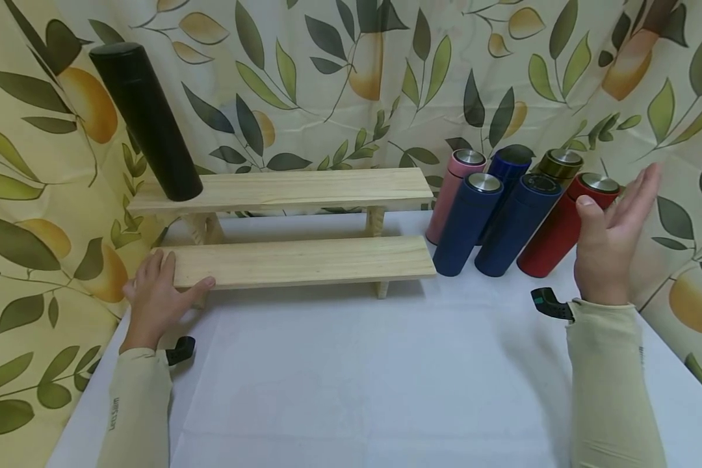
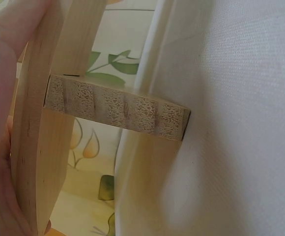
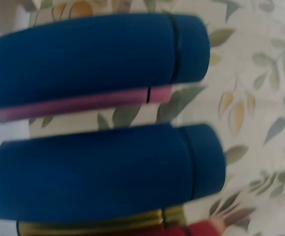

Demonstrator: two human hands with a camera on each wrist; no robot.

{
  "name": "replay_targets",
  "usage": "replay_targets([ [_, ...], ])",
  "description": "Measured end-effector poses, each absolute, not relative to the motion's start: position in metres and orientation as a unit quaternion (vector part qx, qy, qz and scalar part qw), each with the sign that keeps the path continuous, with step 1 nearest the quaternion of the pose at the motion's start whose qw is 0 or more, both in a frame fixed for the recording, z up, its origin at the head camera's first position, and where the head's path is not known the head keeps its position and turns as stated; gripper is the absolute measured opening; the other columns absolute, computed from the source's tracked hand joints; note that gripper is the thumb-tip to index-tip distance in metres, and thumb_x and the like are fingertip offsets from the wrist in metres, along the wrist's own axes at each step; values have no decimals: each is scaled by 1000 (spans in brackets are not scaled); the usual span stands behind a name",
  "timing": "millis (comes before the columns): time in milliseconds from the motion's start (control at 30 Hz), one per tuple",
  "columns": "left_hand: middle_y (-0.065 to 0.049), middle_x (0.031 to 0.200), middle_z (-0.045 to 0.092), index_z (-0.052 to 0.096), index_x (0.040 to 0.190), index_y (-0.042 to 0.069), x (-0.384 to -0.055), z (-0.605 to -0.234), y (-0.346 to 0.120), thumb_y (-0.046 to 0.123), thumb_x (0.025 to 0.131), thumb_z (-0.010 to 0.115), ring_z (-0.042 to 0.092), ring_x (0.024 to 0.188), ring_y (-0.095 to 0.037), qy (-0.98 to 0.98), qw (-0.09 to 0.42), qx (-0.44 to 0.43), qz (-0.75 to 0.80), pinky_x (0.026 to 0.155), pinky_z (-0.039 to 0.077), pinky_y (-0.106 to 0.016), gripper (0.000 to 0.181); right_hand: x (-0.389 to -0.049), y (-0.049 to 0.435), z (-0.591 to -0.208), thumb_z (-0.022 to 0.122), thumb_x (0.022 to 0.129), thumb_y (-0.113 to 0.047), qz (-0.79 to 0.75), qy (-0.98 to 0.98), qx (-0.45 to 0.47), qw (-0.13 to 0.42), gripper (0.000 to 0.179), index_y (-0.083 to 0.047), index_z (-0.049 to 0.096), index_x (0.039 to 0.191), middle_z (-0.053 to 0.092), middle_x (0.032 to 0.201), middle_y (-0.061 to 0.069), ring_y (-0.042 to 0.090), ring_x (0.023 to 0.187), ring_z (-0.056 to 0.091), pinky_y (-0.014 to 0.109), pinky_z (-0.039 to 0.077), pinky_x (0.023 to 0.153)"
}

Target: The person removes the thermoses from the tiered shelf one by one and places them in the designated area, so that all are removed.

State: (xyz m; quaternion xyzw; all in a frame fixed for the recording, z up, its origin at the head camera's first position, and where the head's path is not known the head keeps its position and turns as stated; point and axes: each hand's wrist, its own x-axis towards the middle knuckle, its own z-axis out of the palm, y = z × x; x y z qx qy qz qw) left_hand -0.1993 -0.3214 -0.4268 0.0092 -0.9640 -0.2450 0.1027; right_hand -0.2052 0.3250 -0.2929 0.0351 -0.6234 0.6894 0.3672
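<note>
My left hand [image 1: 158, 296] holds the left end of the lower step of a two-step pale wooden stand [image 1: 304, 261], its thumb along the front edge. The left wrist view shows the palm against the board [image 2: 28, 128] and a fingertip past its end. At the right, my right hand [image 1: 611, 240] is raised with straight fingers beside a red thermos bottle [image 1: 552, 227], partly overlapping it; contact is unclear. Packed next to it stand two dark blue bottles [image 1: 467, 224] in front, with pink [image 1: 453, 195], glossy blue [image 1: 511, 162] and gold [image 1: 561, 162] ones behind.
A black bottle [image 1: 146, 120] stands on the left end of the upper step [image 1: 310, 188]. White cloth [image 1: 357, 377] covers the table. Leaf-patterned curtain [image 1: 351, 78] encloses the back and sides. The bottle group stands close to the stand's right end.
</note>
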Motion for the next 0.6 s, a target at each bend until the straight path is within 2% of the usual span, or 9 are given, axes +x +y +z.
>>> replay_targets([
  [233,-38,167,17,28,160,-15,-201,-428,-323,70,95,66,13,153,-57,-964,108,10,-242,104,10,-78,113,-212,304,-296,77,88,-18,686,-616,83,378,108,-10,9,171,8,180,-1,7,162,8,19,2,123],
  [400,-37,167,17,29,160,-14,-201,-429,-323,70,95,66,13,153,-57,-964,107,10,-245,104,11,-78,113,-211,289,-297,74,92,-17,675,-633,93,369,101,-9,13,171,10,179,0,9,162,9,20,4,124],
  [600,-38,167,16,29,160,-14,-201,-428,-322,71,94,66,12,153,-57,-964,104,15,-245,105,9,-78,114,-210,268,-298,70,90,-14,677,-629,131,358,99,-6,15,171,11,179,3,12,163,8,23,5,126],
])
